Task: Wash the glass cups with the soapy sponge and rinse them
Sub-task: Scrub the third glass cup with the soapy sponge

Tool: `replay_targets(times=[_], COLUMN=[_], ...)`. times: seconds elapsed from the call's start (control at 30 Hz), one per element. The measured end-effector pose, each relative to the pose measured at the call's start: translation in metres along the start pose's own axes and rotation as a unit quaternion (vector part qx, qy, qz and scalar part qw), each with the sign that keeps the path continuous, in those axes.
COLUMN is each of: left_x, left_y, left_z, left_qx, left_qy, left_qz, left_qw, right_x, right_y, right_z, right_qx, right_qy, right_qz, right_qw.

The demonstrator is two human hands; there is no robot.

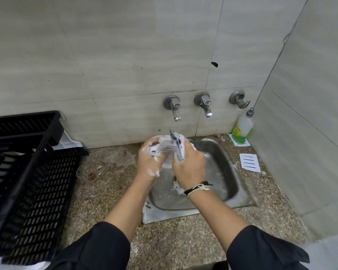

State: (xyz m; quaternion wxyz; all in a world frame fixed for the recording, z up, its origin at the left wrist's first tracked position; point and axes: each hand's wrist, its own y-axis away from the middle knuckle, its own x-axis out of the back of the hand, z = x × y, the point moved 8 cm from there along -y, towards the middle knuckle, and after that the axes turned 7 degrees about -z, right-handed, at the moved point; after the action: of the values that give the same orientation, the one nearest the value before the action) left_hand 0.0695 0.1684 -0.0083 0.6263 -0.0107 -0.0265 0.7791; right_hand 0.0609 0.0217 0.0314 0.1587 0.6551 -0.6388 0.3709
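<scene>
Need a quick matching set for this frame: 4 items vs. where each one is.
Items:
1. glass cup with brown residue
2. dish soap bottle
3. black crate
4. soapy glass cup

Places:
A. back right corner of the counter
B. held in both hands over the sink
C. far left of the counter
D. on the counter between crate and sink

Pairs: 1-D, 2-A, 3-C, 4-B
</scene>
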Motion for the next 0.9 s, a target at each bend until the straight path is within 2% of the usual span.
replay_targets(times=[0.03, 0.1, 0.17, 0.2, 0.3, 0.33, 0.4, 0.47, 0.6, 0.67, 0.73, 0.77, 0.9], left_x=[0.0, -0.005, -0.004, -0.001, 0.007, 0.008, 0.008, 0.007, 0.009, 0.007, 0.004, 0.005, 0.002], left_y=[0.0, 0.002, 0.004, 0.003, -0.002, -0.005, -0.009, -0.013, -0.014, -0.016, -0.019, -0.021, -0.021], left_z=[0.007, 0.021, 0.03, 0.034, 0.038, 0.038, 0.038, 0.043, 0.046, 0.046, 0.047, 0.048, 0.041], left_qx=[-0.028, -0.078, -0.099, -0.104, -0.112, -0.115, -0.114, -0.129, -0.145, -0.149, -0.155, -0.16, -0.149], left_qy=[-0.07, -0.163, -0.15, -0.132, -0.114, -0.121, -0.168, -0.209, -0.175, -0.198, -0.25, -0.26, -0.278], left_qz=[-0.001, -0.026, -0.03, -0.015, 0.025, 0.028, 0.014, 0.005, 0.019, -0.011, -0.032, -0.03, -0.033], left_qw=[0.997, 0.983, 0.983, 0.986, 0.987, 0.986, 0.979, 0.969, 0.974, 0.969, 0.955, 0.952, 0.948], right_x=[-0.007, -0.014, -0.019, -0.018, -0.01, -0.012, -0.021, -0.023, -0.017, -0.02, -0.024, -0.025, -0.026], right_y=[-0.003, -0.007, -0.009, -0.012, -0.025, -0.028, -0.027, -0.029, -0.034, -0.03, -0.029, -0.031, -0.026], right_z=[0.0, -0.022, -0.037, -0.035, -0.009, -0.01, -0.033, -0.052, -0.018, -0.032, -0.054, -0.058, -0.039], right_qx=[-0.002, 0.07, 0.164, 0.174, 0.023, 0.006, 0.063, 0.145, 0.022, 0.054, 0.149, 0.167, 0.093], right_qy=[0.056, 0.128, 0.145, 0.143, 0.09, 0.084, 0.091, 0.09, 0.052, 0.076, 0.122, 0.124, 0.117], right_qz=[-0.03, -0.063, -0.065, -0.055, -0.071, -0.076, -0.106, -0.102, -0.101, -0.114, -0.12, -0.124, -0.167], right_qw=[0.998, 0.987, 0.974, 0.973, 0.993, 0.994, 0.988, 0.98, 0.993, 0.989, 0.974, 0.97, 0.975])
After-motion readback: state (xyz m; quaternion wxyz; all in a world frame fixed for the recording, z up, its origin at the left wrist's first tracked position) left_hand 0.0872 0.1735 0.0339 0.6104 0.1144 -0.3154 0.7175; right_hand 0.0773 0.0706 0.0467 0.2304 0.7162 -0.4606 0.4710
